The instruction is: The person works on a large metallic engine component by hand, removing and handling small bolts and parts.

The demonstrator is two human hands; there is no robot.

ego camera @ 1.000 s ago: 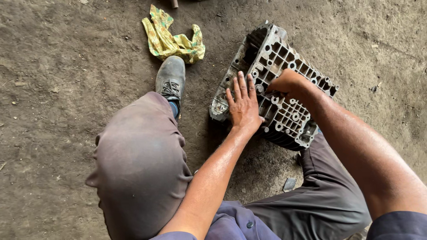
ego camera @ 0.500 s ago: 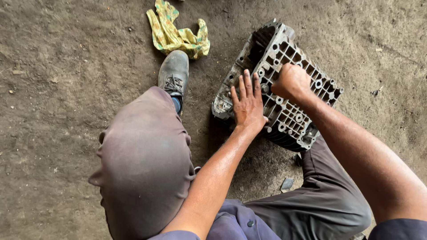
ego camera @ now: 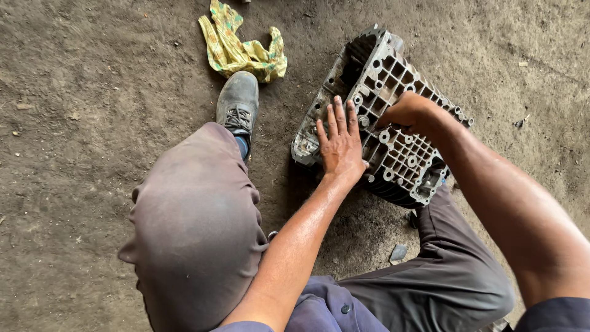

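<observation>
Since the earlier frames the right hand (ego camera: 409,114) has slid a little lower across the grey ribbed cast-metal housing (ego camera: 381,117), while the left hand (ego camera: 340,144) stays flat in much the same place. That housing lies on the dirt floor (ego camera: 86,92) between the person's knees, propped at a tilt, seemingly so its pocketed face turns up toward them. Left hand: fingers spread and straight, palm pressing the near edge, apparently steadying it. Right hand: fingers curled together over the ribbing; whether they pinch anything cannot be told. A crumpled yellow-green rag (ego camera: 243,49) lies beyond the grey laced shoe (ego camera: 238,101).
</observation>
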